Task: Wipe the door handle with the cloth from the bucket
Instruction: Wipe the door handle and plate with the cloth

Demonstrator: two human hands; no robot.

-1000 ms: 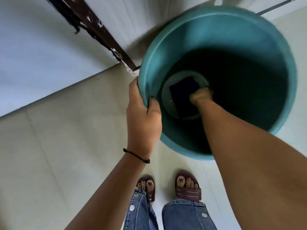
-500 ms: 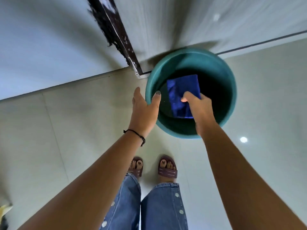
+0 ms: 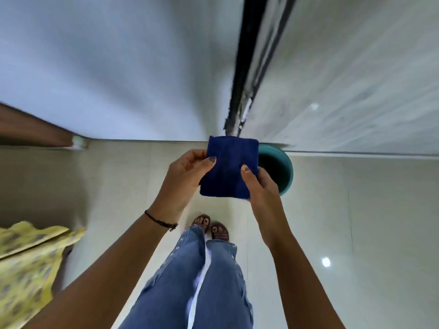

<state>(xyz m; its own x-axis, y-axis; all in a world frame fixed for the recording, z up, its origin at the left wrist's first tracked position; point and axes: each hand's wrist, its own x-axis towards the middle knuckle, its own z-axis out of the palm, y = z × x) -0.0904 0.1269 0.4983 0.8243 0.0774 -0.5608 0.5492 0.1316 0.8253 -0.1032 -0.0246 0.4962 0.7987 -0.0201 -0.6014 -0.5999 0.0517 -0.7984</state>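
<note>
The cloth [image 3: 229, 167], a folded dark blue square, is out of the bucket [image 3: 276, 170] and held up at the centre of the frame; half a second ago it was only just clearing the rim, gripped by the right hand alone. Now both hands hold it: the left hand [image 3: 187, 173] pinches its left edge with the thumb on top; the right hand [image 3: 259, 184] pinches the lower right corner. The bucket sits on the floor [image 3: 356, 210] behind the cloth, at the foot of the door edge [image 3: 247, 67]; no hand touches it any more. So fetching is done, I judge; wiping remains, and the handle is not in view, presumably higher on the door.
</note>
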